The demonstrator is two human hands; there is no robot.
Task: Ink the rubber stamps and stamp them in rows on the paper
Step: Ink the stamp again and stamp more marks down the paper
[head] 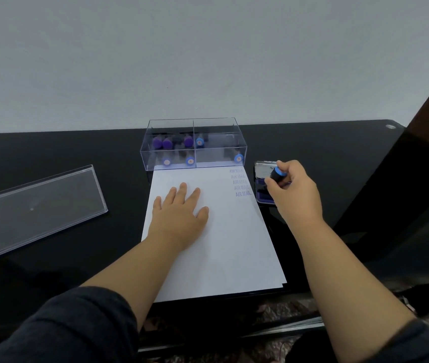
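A white sheet of paper lies on the black table, with a column of blue "AIR MAIL" prints near its top right corner. My left hand rests flat on the paper, fingers straight. My right hand grips a black rubber stamp with a blue cap and holds it down on the open blue ink pad just right of the paper. Whether the stamp face touches the pad is hidden by my fingers.
A clear plastic box with several purple and blue capped stamps stands at the paper's far edge. Its clear lid lies on the table at the left. A dark panel rises at the right. The wall is close behind.
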